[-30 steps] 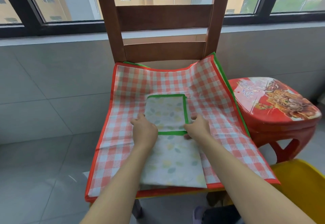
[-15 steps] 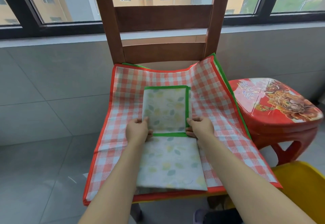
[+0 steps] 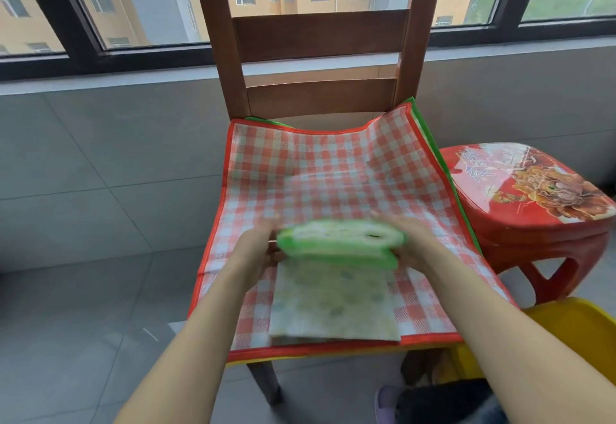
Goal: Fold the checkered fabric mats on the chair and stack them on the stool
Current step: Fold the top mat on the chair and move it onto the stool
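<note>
A red-and-white checkered mat (image 3: 320, 170) with a red border lies spread over the seat of the wooden chair (image 3: 316, 33). On top of it rests a partly folded pale leaf-print mat with green edging (image 3: 333, 303). Its far half (image 3: 340, 243) is raised and curled back toward me, blurred with motion. My left hand (image 3: 256, 250) grips the raised fold at its left end, and my right hand (image 3: 413, 240) grips its right end. A green edge of another mat (image 3: 420, 123) shows under the checkered one. The red stool (image 3: 533, 197) stands to the right of the chair.
A yellow plastic object (image 3: 580, 333) sits at the lower right, close to my right forearm. Grey floor tiles and a grey tiled wall lie to the left. A window ledge runs behind the chair back. A purple slipper toe (image 3: 385, 403) shows at the bottom.
Both hands have lifted the far green-edged flap of the leaf-print mat off the checkered mat and are swinging it back toward me over the near half.
</note>
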Demonstrator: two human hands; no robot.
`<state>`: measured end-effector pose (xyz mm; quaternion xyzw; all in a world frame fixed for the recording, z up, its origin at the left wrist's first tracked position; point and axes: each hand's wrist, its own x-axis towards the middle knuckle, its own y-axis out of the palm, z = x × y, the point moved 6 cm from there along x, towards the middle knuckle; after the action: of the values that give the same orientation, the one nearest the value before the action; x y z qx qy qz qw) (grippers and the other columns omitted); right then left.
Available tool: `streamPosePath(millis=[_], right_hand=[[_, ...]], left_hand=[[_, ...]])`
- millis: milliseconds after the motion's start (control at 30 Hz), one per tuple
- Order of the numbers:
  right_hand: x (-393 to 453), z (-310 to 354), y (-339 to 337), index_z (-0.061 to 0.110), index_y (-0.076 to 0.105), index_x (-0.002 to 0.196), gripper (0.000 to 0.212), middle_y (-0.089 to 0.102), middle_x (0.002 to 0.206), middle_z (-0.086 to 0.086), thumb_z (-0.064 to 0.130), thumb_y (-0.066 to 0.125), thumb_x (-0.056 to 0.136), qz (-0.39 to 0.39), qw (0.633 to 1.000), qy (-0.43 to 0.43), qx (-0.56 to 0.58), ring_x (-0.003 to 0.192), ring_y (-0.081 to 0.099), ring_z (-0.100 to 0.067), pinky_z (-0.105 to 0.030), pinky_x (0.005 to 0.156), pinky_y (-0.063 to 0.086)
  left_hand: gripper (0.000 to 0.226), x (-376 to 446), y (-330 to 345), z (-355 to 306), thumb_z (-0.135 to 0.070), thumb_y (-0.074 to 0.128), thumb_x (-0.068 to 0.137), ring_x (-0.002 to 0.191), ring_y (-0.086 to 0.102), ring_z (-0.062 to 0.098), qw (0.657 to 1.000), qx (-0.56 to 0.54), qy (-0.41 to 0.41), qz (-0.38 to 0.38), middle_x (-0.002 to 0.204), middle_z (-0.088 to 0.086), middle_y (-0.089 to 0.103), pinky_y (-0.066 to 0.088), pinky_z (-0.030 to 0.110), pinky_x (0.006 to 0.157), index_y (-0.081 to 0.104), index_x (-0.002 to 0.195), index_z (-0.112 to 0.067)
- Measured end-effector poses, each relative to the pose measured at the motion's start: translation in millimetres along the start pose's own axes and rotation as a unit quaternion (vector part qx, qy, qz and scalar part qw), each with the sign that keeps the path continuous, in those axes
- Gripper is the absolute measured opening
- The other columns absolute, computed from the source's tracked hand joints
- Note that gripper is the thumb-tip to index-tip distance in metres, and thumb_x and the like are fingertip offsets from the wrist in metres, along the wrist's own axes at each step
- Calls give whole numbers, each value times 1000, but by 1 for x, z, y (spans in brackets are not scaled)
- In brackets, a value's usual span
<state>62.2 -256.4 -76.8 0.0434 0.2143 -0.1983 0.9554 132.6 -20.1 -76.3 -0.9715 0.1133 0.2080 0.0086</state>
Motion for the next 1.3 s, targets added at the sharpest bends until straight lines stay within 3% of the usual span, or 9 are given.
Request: streamPosePath(millis=[133,333,500,600,833,933,1033,1200,1300], right_hand=[[-13,5,3,9,67,91,14,67,84,-2,18,71,81,29,981,-61,-180,68,60,-12,-18,56,44],[-18,0,12,17,66,99,26,61,98,-1,15,75,75,40,934,-107,-337,80,56,-10,-19,59,44],[-28,-2,24,28,57,117,46,48,111,2,28,75,75,48,877,-135,-458,98,52,-15,-23,77,45],[-32,-9,32,31,49,128,59,42,120,0,38,74,74,22,849,-147,-508,109,48,-20,-31,93,44],[-55,-22,41,12,36,138,56,35,134,-9,35,54,91,-7,850,-169,-498,115,46,-23,-31,97,42],[-67,-42,48,15,9,148,62,14,149,-9,43,32,98,-14,784,-167,-597,136,18,-27,-38,113,18],[-68,-55,43,21,-9,149,64,-10,157,-5,49,18,98,-40,773,-146,-616,144,-6,-28,-42,116,-5],[-68,-50,35,12,1,149,71,18,149,-12,50,28,96,-112,787,-160,-585,135,19,-29,-41,112,17],[-64,-40,31,10,13,147,71,31,141,-11,41,48,93,-125,848,-144,-495,128,30,-28,-38,108,27]], left_hand=[[21,-13,2,-1,-35,62,88,58,49,8,972,211,78,66,75,-7,62,39,17,51,68,95,-16],[25,-15,14,4,-33,68,83,109,48,11,897,398,153,113,119,-6,46,42,30,99,59,106,-35],[39,-29,31,4,-32,49,93,138,17,28,741,639,203,38,148,2,22,16,45,114,43,131,-41],[54,-38,46,19,-28,34,96,144,-11,36,706,687,169,43,159,8,-7,0,53,116,17,148,-31],[76,-39,44,47,-63,22,92,143,-24,28,733,662,149,52,155,11,-26,-9,42,117,-11,150,-26],[75,-42,39,51,-64,19,91,143,-25,24,728,660,181,26,155,7,-27,-10,39,116,-12,149,-28],[69,-43,37,51,-59,21,94,145,-19,25,743,643,184,8,157,8,-20,-5,40,118,-6,150,-30],[52,-48,17,33,-43,41,95,129,28,27,808,539,212,-108,142,10,36,26,38,109,32,144,-27],[53,-45,7,26,-36,57,90,122,40,22,885,407,192,-117,132,7,47,36,33,102,40,138,-20]])
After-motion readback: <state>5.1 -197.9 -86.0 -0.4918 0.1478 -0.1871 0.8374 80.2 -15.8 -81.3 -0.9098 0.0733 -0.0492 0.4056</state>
